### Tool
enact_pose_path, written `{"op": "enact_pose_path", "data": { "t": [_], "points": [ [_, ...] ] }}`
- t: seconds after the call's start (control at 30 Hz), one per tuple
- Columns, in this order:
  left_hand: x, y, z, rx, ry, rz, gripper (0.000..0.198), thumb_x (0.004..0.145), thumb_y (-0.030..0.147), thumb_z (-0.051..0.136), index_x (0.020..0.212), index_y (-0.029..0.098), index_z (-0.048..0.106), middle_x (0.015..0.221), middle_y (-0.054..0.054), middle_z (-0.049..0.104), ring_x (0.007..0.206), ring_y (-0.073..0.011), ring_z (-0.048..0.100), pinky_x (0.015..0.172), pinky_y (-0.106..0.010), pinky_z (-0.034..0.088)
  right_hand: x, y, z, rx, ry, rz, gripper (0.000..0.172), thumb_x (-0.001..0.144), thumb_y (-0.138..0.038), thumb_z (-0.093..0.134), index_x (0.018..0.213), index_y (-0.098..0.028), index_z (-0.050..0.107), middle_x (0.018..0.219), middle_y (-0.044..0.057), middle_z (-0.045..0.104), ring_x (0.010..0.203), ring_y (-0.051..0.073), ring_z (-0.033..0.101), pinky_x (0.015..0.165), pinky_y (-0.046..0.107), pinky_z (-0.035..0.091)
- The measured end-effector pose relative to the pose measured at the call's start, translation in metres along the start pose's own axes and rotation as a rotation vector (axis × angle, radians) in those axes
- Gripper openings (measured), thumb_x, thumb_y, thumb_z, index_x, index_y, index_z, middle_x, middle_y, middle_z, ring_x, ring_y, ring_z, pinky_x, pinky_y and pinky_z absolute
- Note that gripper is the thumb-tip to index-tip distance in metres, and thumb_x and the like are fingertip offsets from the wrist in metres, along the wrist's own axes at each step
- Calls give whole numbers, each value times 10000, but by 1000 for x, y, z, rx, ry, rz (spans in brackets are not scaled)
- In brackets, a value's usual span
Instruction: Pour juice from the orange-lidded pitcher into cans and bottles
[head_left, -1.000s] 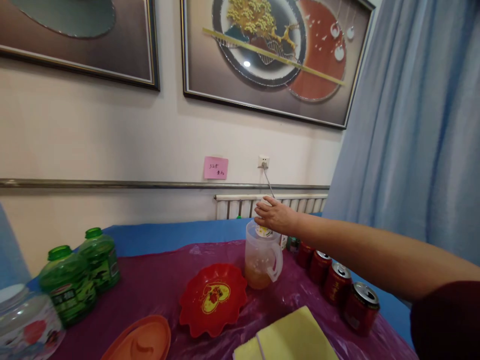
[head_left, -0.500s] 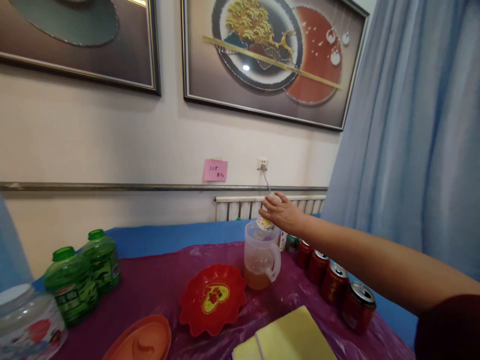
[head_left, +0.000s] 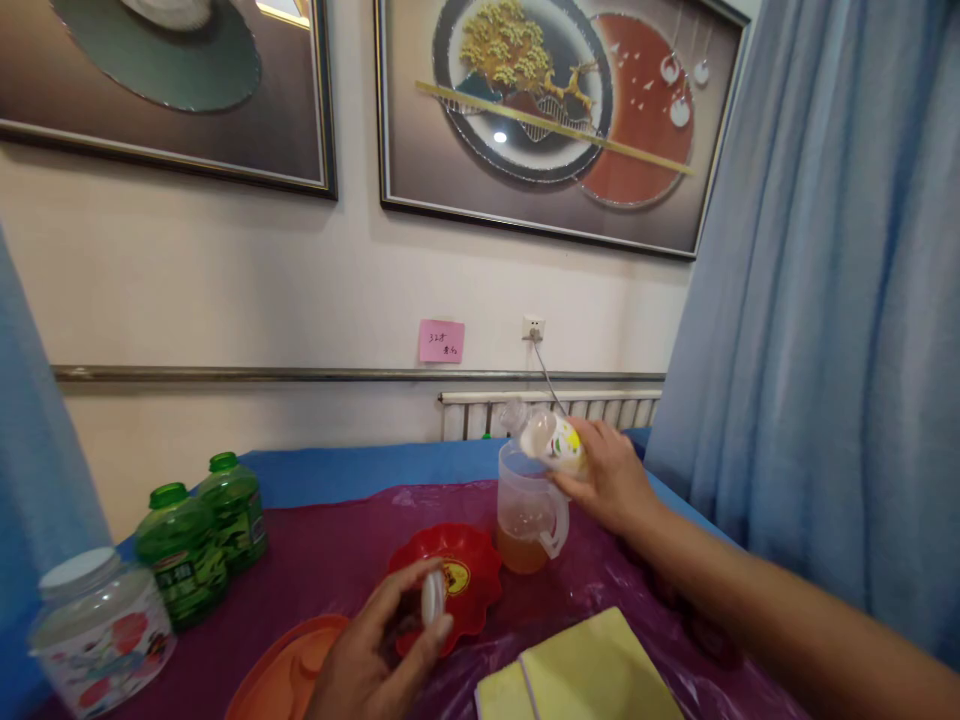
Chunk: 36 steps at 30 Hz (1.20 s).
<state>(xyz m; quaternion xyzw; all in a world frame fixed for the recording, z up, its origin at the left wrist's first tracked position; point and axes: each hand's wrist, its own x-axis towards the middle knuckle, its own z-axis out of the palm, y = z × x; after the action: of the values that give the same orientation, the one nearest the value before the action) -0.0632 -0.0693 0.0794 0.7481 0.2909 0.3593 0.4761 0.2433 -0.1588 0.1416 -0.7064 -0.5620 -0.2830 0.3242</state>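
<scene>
My right hand (head_left: 607, 470) is closed round a clear bottle (head_left: 553, 442) with a white and yellow label. The bottle tilts with its uncapped mouth up to the left, just over the rim of a clear plastic pitcher (head_left: 516, 510). Amber liquid covers the pitcher's bottom, and its handle faces right. My left hand (head_left: 382, 650) pinches a white bottle cap (head_left: 433, 598) between thumb and fingers. That hand is in front of a red scalloped plate (head_left: 480, 590) and covers part of it, as well as the edge of an orange lid-like dish (head_left: 274, 670).
At the left stand a clear jar with a white lid (head_left: 105, 630) and two green bottles (head_left: 180, 555). A folded yellow cloth (head_left: 585, 670) lies in front on the purple table cover (head_left: 330, 530). My right forearm hides the right side. A radiator (head_left: 457, 415) stands behind.
My left hand has come into view with the cap. My right hand has lowered and turned the bottle from mouth-down over the pitcher to mouth-up. The red cans are now hidden behind my arm.
</scene>
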Motion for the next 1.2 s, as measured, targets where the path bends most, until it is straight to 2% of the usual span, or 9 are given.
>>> {"op": "enact_pose_path", "data": {
  "t": [0.17,0.27,0.37,0.57,0.73,0.87,1.0,1.07,1.2],
  "points": [
    [27,40,4,-27,76,179,468,802,476,734,1195,234,661,1079,-53,767,967,-229,736,885,-331,610,-87,-70,31,565,-32,139,643,776,-341,772,1359,-243,519,1226,98,642,1087,282,626,917,386,531],
    [30,47,9,60,19,235,396,809,431,727,1149,231,692,1054,-49,762,923,-213,733,843,-313,611,-121,-92,54,589,13,214,700,745,-290,787,1379,-239,493,1273,110,614,1165,296,601,983,411,518],
    [27,46,11,221,-36,250,327,812,403,723,1100,249,721,1034,-31,748,861,-189,720,791,-286,597,-140,-93,74,488,75,221,740,753,-235,752,1429,-238,451,1310,136,572,1221,328,561,1018,482,491],
    [21,43,15,432,-97,151,245,806,400,705,997,257,760,880,-6,743,728,-180,696,657,-261,549,-156,-74,86,337,157,146,719,779,-129,629,1451,-271,415,1332,154,516,1205,359,541,987,582,466],
    [25,38,7,349,-215,216,330,827,338,687,1151,312,741,1156,-38,762,1087,-248,701,972,-366,548,-162,-74,78,418,40,191,738,745,-165,703,1432,-279,457,1288,139,553,1170,350,571,979,540,504],
    [15,38,5,169,-366,247,286,894,282,604,1138,338,743,1321,-34,702,1261,-250,627,1078,-418,500,-167,-87,71,606,-87,249,780,670,-215,785,1393,-266,498,1257,113,593,1142,321,609,971,455,542],
    [-2,41,17,176,-206,228,420,860,328,695,1278,326,661,1331,-62,687,1234,-267,637,1072,-428,512,-170,-104,67,801,-116,292,752,655,-214,794,1361,-257,539,1214,94,635,1111,294,639,966,409,547],
    [-7,46,19,188,-167,281,345,907,308,641,1251,315,675,1284,-61,703,1211,-246,645,1063,-398,515,-170,-112,64,970,-196,315,729,649,-242,814,1337,-268,573,1217,83,652,1112,290,647,976,407,537],
    [-4,62,9,36,-418,303,222,923,289,629,1116,263,734,1201,-79,722,1145,-238,671,1008,-369,545,-170,-127,61,1450,-465,379,746,636,-464,861,1314,-282,611,1226,63,696,1121,303,665,963,415,531]
  ]
}}
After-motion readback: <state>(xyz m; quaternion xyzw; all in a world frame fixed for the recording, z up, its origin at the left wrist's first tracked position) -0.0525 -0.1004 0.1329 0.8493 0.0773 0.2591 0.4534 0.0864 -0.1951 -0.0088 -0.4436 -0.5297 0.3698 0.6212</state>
